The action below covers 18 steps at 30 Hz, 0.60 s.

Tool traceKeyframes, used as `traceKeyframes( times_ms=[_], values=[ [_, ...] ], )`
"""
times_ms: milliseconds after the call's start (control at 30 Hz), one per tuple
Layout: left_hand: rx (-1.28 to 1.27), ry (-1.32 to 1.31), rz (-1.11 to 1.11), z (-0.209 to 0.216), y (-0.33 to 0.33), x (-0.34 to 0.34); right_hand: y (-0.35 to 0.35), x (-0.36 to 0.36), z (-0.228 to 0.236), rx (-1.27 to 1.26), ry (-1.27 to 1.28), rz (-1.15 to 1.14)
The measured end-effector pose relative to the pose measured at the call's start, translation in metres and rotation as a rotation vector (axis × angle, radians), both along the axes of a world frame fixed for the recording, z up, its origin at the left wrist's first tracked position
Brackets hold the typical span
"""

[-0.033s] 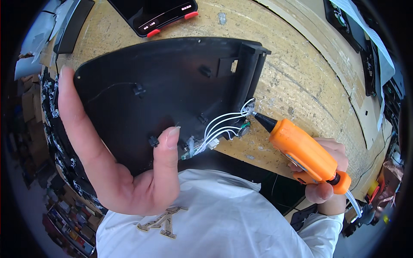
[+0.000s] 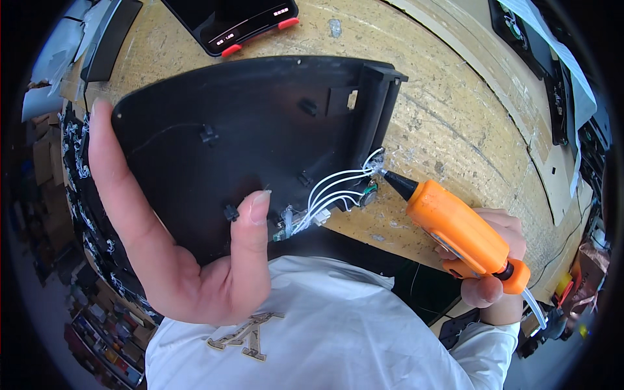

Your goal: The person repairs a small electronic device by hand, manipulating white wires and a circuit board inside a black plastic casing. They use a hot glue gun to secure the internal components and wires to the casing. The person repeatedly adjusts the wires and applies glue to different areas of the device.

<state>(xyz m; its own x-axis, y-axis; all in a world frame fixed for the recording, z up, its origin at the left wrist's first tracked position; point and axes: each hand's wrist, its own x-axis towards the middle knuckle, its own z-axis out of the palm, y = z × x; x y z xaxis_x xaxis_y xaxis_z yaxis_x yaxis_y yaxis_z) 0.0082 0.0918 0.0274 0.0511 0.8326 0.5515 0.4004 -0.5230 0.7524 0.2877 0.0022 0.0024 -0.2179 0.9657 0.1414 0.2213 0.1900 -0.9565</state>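
A curved black plastic panel lies tilted before me, its inner side with small posts facing up. My left hand grips its near left part, index finger along the left edge and thumb over the surface. My right hand is closed around an orange hot glue gun with a black nozzle. The nozzle tip touches or nearly touches a glue blob at the panel's right corner. White wires run from there and from a small round green-edged part to a connector board.
The worn wooden table bears glue scraps. A phone in a red-tipped holder stands at the back. More black panels lie at the far right and far left. Dark wired parts are stacked along the left side.
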Motion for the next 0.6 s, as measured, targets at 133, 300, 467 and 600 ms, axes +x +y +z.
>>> traceKeyframes(
  times_ms=[133, 300, 467, 600],
  values=[
    [-0.014, 0.062, -0.003, 0.0027, 0.003, -0.0016, 0.0003, -0.001, 0.0017, -0.001, -0.028, 0.013],
    [-0.035, 0.025, -0.006, 0.0004, 0.0005, -0.0016, 0.0015, -0.0047, 0.0039, 0.002, -0.088, -0.011],
    [-0.062, -0.026, -0.017, -0.0003, 0.0001, -0.0002, 0.0049, -0.0016, 0.0038, 0.024, -0.106, 0.047],
    [-0.172, -0.021, -0.048, -0.0003, 0.0044, -0.0045, 0.0047, -0.0068, 0.0034, -0.003, -0.007, -0.052]
  ],
)
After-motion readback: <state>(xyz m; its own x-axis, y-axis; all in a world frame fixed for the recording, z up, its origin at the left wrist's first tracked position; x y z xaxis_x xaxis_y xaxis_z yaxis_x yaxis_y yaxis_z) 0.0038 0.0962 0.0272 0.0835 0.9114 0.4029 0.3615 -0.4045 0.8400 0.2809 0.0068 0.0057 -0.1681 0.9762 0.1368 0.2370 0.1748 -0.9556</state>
